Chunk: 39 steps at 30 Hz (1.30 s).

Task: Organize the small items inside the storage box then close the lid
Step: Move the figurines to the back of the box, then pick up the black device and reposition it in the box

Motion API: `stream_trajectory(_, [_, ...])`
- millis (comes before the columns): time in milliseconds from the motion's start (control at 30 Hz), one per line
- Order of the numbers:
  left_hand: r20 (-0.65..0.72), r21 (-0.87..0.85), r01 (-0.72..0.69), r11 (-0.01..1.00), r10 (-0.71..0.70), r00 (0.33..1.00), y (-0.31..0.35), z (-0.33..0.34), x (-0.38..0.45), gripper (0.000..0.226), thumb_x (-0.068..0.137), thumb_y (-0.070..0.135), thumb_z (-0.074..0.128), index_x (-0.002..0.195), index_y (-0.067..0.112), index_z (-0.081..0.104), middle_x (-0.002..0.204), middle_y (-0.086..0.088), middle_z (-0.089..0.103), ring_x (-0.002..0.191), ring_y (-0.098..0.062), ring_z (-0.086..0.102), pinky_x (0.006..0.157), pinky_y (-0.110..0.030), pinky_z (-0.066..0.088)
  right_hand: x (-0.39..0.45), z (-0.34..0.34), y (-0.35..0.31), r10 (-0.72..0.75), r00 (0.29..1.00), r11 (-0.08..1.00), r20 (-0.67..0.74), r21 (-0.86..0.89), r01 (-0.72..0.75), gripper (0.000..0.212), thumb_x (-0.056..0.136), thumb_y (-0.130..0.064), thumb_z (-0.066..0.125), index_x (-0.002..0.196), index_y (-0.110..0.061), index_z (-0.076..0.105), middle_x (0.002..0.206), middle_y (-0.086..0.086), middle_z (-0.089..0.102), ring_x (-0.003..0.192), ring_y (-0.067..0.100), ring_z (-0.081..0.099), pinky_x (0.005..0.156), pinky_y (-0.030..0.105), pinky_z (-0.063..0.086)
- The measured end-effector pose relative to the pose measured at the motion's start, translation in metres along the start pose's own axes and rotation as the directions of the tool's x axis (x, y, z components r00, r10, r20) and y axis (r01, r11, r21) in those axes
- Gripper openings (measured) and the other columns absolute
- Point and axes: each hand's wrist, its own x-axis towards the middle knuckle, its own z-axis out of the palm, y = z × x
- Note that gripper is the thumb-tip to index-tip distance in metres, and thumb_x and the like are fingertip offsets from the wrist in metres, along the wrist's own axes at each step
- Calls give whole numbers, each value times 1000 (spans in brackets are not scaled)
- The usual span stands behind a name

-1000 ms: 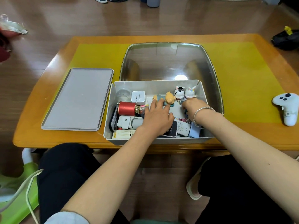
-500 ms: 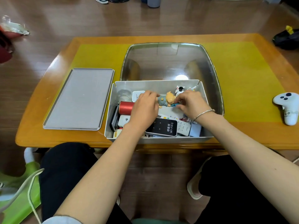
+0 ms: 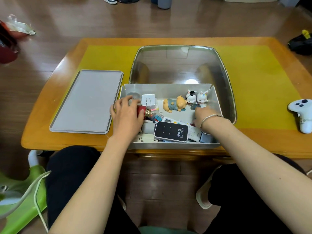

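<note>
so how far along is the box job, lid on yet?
No. Lid lies on the table, left of the storage box. Three figurines stand or lie along the far wall. In hand: left hand on the red cylinder. Right hand reaches among loose items. Left: finish sorting, close lid.

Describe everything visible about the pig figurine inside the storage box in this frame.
The pig figurine is a small glossy toy, seemingly plastic or ceramic, with an orange-yellow head and limbs and a blue-grey outfit. It lies tipped on its side on the floor of the grey storage box near the back wall, head pointing right toward two upright white rabbit figurines. Neither hand touches it; the right hand is nearest, just to its right.
</note>
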Motion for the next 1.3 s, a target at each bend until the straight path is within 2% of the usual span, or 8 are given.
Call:
stream_trajectory(167, [-50,-66,84,994,-87,995,-14,-13,-4,38,92,23,57,129,18,51,152,-10,25,139,-31,19,107,-52,31,10,8,-4,36,999,994,-20,106,-33,27,91,-14,50,116,-8,58,116,17,60,103,34,59,79,34,48])
stream_trajectory(333, [153,-204,132,970,-102,983,-22,-15,-7,57,92,6,53,144,17,32,147,-13,30,131,-32,36,104,-46,37,11,3,-3,-20,997,974,-79,222,37,20,85,-11,63,104,-15,67,108,14,64,95,32,61,83,35,51])
stream_trajectory(467, [154,-288,169,942,-129,980,-23,-13,-8,67,85,-9,52,144,14,31,146,-13,31,131,-32,39,107,-43,36,5,-1,0,-37,980,955,-194,283,92,19,86,-12,63,103,-19,69,104,13,65,91,30,60,80,32,50])
stream_trajectory(633, [118,-329,184,926,-153,981,-23,-10,-9,65,86,-8,52,143,15,32,146,-10,31,131,-29,39,106,-41,37,-9,-30,-28,-215,871,805,-442,424,414,21,85,-17,67,105,-16,70,104,7,68,89,18,58,85,25,43])
stream_trajectory(767, [32,-323,144,936,-141,990,-25,-9,-9,53,90,0,49,140,14,36,146,-9,32,133,-28,32,108,-42,34,-23,-52,-60,-434,850,685,-299,503,527,55,74,-29,77,126,-24,58,117,1,63,79,10,60,86,29,50])
stream_trajectory(967, [-112,-78,-111,991,102,989,-18,-17,-12,55,82,39,68,131,23,48,147,-5,35,137,-27,24,109,-47,21,-16,-51,0,-224,965,931,-137,263,253,49,84,-29,66,129,-16,52,122,10,60,111,26,56,96,34,44])
stream_trajectory(1100, [259,-153,-404,902,431,864,15,-15,-7,74,72,58,71,136,33,43,144,5,41,134,-18,30,105,-43,24,-20,-22,11,-117,976,991,182,-40,126,55,82,-27,66,132,-15,46,126,10,57,113,27,54,91,30,45])
stream_trajectory(1300, [598,-44,-531,846,449,664,46,6,6,68,79,48,68,139,30,41,134,2,50,125,-23,39,99,-43,28,-13,-7,4,-162,919,986,359,28,162,69,75,-31,71,135,-18,39,129,8,54,111,27,54,91,37,48])
